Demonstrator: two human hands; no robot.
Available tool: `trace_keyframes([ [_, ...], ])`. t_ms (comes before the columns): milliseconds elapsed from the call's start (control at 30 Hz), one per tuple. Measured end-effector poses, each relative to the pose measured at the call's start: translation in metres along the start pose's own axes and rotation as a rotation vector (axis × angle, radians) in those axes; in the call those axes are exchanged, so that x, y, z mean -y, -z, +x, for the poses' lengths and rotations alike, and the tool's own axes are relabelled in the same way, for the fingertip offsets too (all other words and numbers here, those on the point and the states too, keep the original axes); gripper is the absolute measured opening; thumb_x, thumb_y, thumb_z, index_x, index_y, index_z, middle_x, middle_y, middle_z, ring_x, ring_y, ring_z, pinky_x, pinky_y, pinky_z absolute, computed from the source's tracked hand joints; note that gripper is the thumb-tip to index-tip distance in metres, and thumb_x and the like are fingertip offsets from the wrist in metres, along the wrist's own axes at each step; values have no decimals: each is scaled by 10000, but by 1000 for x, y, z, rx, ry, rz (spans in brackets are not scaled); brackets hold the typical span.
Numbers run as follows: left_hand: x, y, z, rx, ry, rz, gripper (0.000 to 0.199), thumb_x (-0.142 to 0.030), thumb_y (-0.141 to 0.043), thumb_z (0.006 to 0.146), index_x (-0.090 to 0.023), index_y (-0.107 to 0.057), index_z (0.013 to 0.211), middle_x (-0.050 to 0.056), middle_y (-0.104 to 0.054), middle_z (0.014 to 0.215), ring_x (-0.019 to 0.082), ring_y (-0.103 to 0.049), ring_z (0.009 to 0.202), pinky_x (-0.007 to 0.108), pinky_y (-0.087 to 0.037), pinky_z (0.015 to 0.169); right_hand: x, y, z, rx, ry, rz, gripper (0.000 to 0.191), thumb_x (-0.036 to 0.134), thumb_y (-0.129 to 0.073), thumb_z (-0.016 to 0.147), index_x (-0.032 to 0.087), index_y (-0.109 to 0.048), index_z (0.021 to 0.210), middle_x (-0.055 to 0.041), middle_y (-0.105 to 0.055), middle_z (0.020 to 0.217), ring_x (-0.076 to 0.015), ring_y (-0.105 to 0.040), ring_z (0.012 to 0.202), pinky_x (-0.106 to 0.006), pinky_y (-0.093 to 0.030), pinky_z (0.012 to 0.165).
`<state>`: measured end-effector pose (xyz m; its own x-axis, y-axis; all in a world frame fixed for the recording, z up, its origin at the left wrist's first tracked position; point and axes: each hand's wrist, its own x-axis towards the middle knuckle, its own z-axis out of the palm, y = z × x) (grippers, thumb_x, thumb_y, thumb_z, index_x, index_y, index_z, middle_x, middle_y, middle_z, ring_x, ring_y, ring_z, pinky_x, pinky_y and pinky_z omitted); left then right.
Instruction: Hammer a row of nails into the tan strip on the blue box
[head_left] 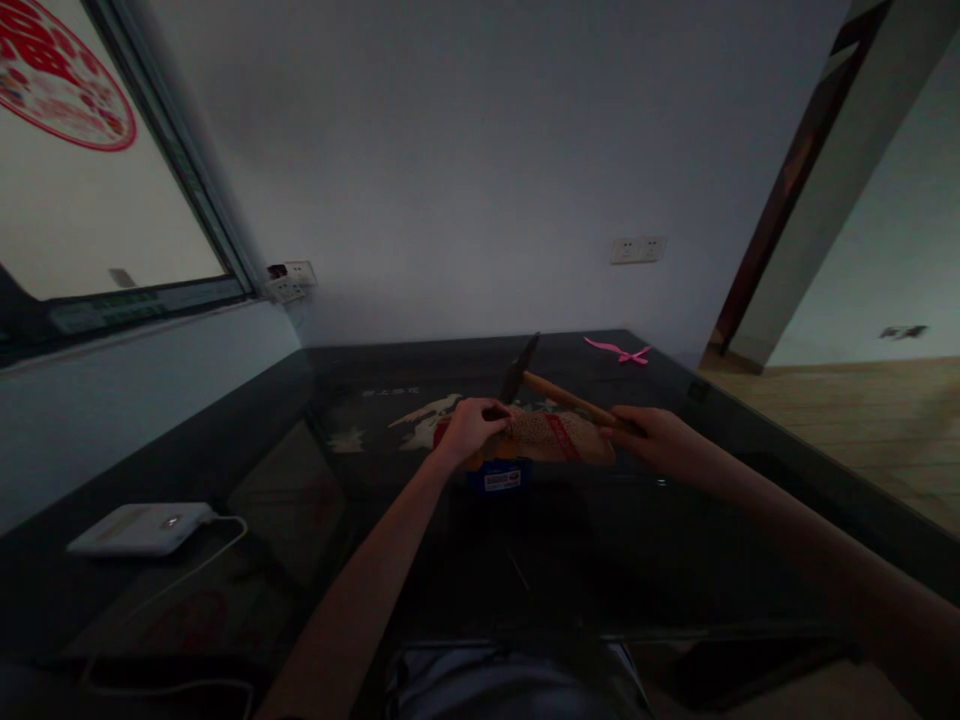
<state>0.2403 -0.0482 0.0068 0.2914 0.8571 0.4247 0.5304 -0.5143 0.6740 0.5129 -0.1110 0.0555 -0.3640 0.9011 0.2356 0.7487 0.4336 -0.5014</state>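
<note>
My right hand (641,432) is closed round the end of a hammer's wooden handle. The hammer (559,390) has a dark head, raised just beyond my left hand. My left hand (478,422) has its thumb and fingertips pinched together over the left part of a tan, speckled shoe sole or slipper (581,438) with a red band; what lies between the fingertips is too small to make out. Under the sole's left part sits a small blue box (501,476) with a white label.
On the dark glossy table (600,570), a white device (142,528) with a cable lies at the left. A pink ribbon (622,352) lies near the back right edge. Wall sockets (637,250) are behind the table, and a window is at the upper left.
</note>
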Motion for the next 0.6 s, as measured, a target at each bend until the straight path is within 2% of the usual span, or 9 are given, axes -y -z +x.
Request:
trace_keyframes([
  [400,3,-2,2,29,85,-37,128,-194,-658,698,-142,-710,804,35,-718,788,188,-652,723,283,-494,687,5,14,11,60,32,-95,152,311,-557,769,210,-582,659,-16,-554,582,-147,-481,520,-267,-275,489],
  [600,-1,-1,1,12,72,0,94,-187,-661,697,-148,-714,764,38,-717,776,178,-648,726,274,-485,719,10,17,12,59,-1,-93,188,324,-526,787,199,-554,650,-12,-527,559,-136,-461,493,-263,-281,477],
])
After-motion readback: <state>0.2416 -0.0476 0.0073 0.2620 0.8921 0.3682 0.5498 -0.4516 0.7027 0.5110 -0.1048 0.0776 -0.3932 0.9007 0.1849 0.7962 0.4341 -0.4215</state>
